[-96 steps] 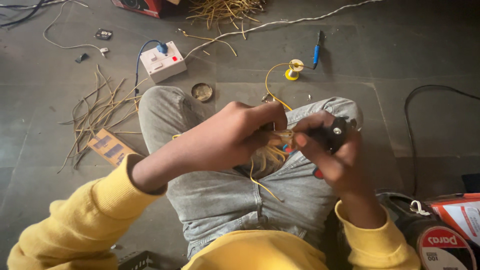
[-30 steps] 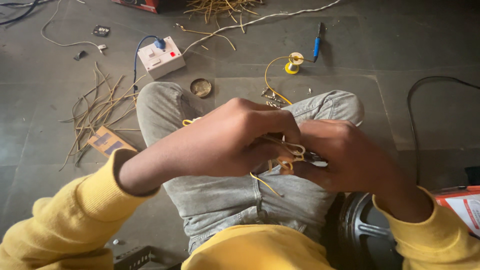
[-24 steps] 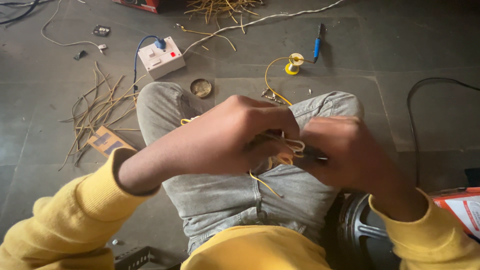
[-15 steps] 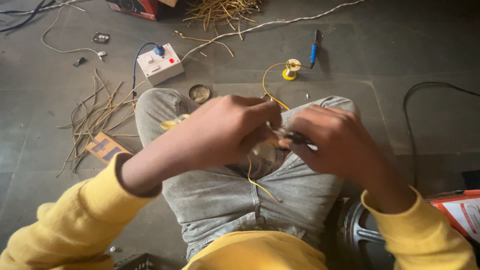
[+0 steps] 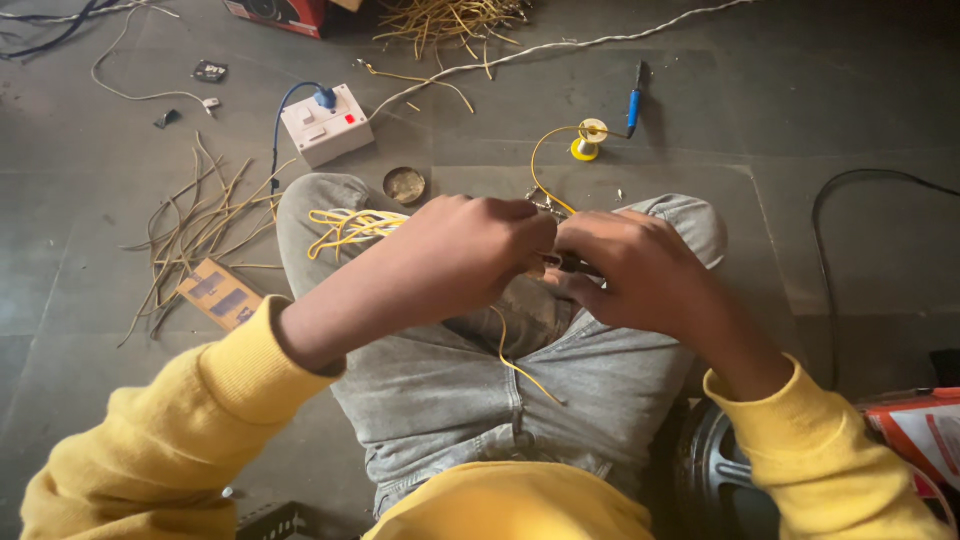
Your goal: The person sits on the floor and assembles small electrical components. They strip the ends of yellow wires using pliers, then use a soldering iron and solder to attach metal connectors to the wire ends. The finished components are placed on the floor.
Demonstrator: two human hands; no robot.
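Both arms reach in from the sides and meet over the lap. The left hand (image 5: 470, 255) is curled into a loose fist, knuckles up, pinched shut on a thin yellow wire (image 5: 520, 365). The right hand (image 5: 630, 270) is curled too, fingertips touching the left hand; what it grips is hidden. The wire hangs down from the hands and runs slanting toward the right thigh on the grey jeans (image 5: 450, 390). A bunch of yellow wire loops (image 5: 350, 225) lies on the left knee. A white switch box (image 5: 325, 125) sits on the floor (image 5: 800, 120).
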